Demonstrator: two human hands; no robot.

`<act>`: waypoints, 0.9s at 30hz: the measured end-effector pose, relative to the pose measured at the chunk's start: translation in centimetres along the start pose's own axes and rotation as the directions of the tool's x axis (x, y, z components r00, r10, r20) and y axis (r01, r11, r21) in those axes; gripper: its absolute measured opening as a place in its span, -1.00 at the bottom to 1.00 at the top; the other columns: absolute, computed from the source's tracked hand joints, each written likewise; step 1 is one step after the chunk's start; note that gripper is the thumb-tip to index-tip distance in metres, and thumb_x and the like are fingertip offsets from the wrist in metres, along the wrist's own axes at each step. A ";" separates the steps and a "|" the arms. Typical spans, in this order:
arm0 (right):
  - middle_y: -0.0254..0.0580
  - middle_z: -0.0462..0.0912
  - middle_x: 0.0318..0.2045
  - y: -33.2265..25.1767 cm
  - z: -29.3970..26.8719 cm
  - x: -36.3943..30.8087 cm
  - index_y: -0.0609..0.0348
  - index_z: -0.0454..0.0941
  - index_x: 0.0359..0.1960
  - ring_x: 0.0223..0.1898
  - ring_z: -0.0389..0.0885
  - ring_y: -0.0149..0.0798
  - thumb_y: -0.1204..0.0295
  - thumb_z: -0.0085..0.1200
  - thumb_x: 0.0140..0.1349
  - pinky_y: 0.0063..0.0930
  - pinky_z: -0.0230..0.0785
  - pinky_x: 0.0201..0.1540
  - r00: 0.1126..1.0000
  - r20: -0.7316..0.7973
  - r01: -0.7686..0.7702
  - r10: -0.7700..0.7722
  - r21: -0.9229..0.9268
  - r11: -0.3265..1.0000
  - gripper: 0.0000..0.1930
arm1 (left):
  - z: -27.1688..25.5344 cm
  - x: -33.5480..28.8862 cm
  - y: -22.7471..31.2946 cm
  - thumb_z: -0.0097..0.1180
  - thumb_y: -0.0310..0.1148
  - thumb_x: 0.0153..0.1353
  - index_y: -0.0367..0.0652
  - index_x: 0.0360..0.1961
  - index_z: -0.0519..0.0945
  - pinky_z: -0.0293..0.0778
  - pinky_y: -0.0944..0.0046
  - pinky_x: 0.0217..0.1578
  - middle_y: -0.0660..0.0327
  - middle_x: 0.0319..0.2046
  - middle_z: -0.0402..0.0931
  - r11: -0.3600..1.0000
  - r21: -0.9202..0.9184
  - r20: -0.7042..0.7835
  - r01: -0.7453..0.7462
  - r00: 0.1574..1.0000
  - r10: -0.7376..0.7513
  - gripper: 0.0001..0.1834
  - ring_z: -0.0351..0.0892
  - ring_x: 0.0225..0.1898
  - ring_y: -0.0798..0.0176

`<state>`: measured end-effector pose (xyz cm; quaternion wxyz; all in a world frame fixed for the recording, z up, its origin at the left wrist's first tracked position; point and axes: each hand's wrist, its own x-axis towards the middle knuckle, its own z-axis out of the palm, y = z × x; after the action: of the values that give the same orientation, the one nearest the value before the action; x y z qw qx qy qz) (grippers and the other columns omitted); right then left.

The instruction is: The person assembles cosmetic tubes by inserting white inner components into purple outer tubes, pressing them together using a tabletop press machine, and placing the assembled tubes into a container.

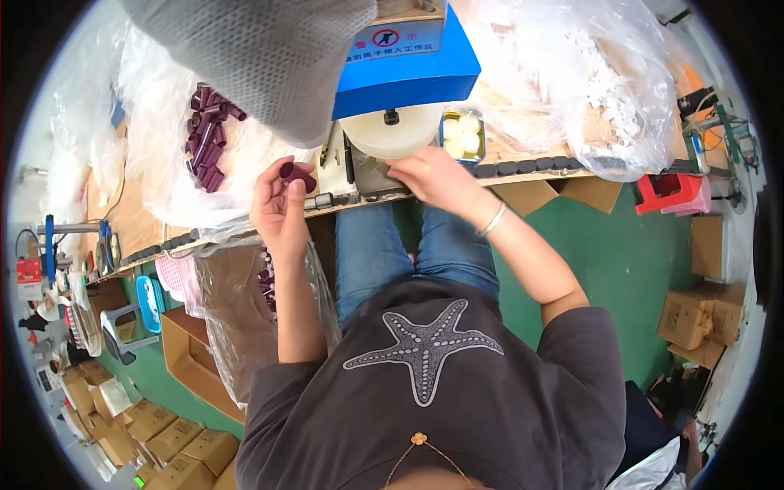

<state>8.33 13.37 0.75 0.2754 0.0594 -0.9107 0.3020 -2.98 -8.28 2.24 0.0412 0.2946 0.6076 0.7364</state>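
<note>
My left hand is raised in front of the bench edge and holds a short dark purple tube between its fingers. My right hand rests with closed fingers at the base of a small machine with a blue top and a white round body; what its fingers pinch is hidden. A pile of the same purple tubes lies on clear plastic to the left. A small tin of pale round pieces stands just right of the machine.
A plastic-lined carton with more purple tubes stands by my left knee. Big clear bags cover the bench at right. A red stool and cardboard boxes sit on the green floor. A grey foam sheet hangs above.
</note>
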 end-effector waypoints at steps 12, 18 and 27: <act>0.04 0.63 -0.31 0.0 0.3 -0.7 0.20 0.61 -0.17 -0.27 0.61 0.07 0.49 0.18 0.16 -0.20 0.46 -0.20 0.999 -0.001 -0.046 0.047 0.043 0.998 -0.80 | 0.1 -0.3 -0.3 0.05 -0.46 0.34 -0.36 0.08 0.41 0.45 0.42 -0.11 0.09 -0.17 0.58 0.999 -0.031 -0.003 0.043 0.999 -0.043 -0.67 0.54 -0.19 0.39; 0.02 0.66 -0.37 2.5 -2.0 0.9 0.27 0.62 -0.34 -0.28 0.63 0.06 0.42 0.13 0.18 -0.19 0.48 -0.21 0.974 0.220 -0.118 0.057 0.272 0.955 -0.85 | 0.7 -0.3 -0.3 0.05 -0.47 0.34 -0.36 0.09 0.41 0.44 0.42 -0.11 0.10 -0.16 0.58 0.997 -0.053 0.040 0.055 0.998 -0.053 -0.67 0.53 -0.19 0.39; 0.07 0.57 -0.37 0.2 -0.4 0.4 0.23 0.50 -0.23 -0.36 0.59 0.15 0.51 0.08 0.14 -0.05 0.46 -0.26 0.990 0.141 0.033 -0.029 -0.027 0.999 -0.84 | 0.7 -0.6 -0.5 0.06 -0.54 0.32 -0.38 0.08 0.41 0.45 0.43 -0.09 0.07 -0.16 0.59 0.995 -0.086 0.025 0.056 0.998 -0.054 -0.67 0.54 -0.20 0.41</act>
<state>8.08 13.80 1.14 0.2160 0.0907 -0.9312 0.2793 -2.31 -7.77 1.65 0.0812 0.2840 0.5826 0.7572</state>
